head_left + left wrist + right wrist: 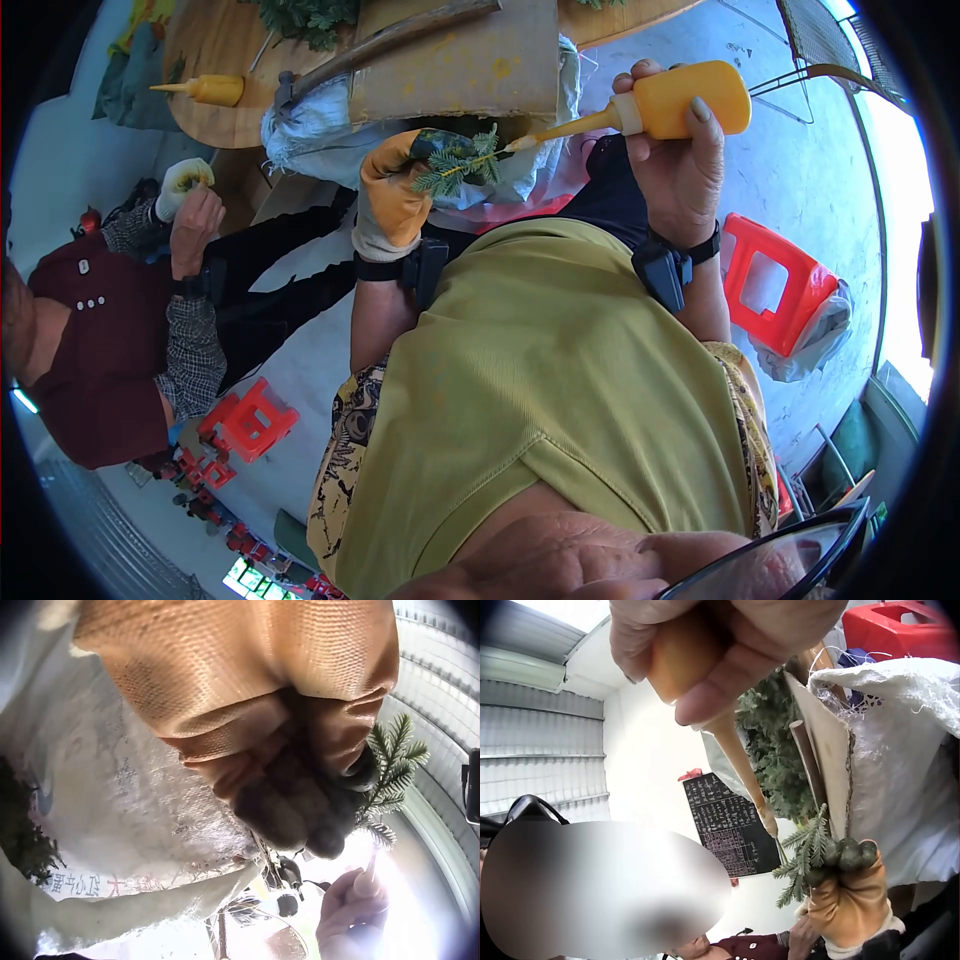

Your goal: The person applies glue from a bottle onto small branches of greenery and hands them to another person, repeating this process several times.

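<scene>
Where cardboard fronts the hands, a hammer lies.

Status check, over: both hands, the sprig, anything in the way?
Gloved left hand grips sprig. Right hand holds squeeze bottle, nozzle tip at sprig; contact unclear. No obstruction seen between; wooden-handled tool lies beyond, clear of both hands.

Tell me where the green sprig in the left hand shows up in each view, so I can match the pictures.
Head: the green sprig is in the upper middle, just left of centre.
Left wrist: the green sprig is on the right side, about mid-height, partly hidden by the fingers.
Right wrist: the green sprig is in the lower right part.
Shared landmark: the orange-gloved left hand, which holds it in all three.
</scene>
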A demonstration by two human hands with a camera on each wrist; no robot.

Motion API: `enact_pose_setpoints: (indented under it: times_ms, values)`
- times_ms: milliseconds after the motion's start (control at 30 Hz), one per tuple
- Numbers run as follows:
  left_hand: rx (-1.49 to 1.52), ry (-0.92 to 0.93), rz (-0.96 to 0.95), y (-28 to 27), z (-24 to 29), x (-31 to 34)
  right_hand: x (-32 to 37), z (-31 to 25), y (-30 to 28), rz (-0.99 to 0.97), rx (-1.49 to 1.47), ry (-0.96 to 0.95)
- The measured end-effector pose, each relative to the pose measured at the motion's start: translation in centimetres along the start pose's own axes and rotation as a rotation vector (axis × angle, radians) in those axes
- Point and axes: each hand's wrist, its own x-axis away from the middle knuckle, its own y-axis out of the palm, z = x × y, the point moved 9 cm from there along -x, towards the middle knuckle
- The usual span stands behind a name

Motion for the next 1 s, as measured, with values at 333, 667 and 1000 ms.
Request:
enact_pose_setpoints:
  times_ms: [333, 667, 1000]
  values:
    - [-0.257, 0.250, -0.125, 0.6, 4.1, 0.0, 0.7, -0.8, -0.9, -0.055, -0.075, -0.004]
    - [-0.547, 0.422, -0.243, 1.5, 6.3, 0.4, 1.0, -2.0, -1.6, -0.091, -0.134, -0.048]
    - [-0.595, 0.532, -0.398, 3.0, 7.4, -0.3, -1.1, -2.8, 1.8, -0.296, 0.103, 0.017]
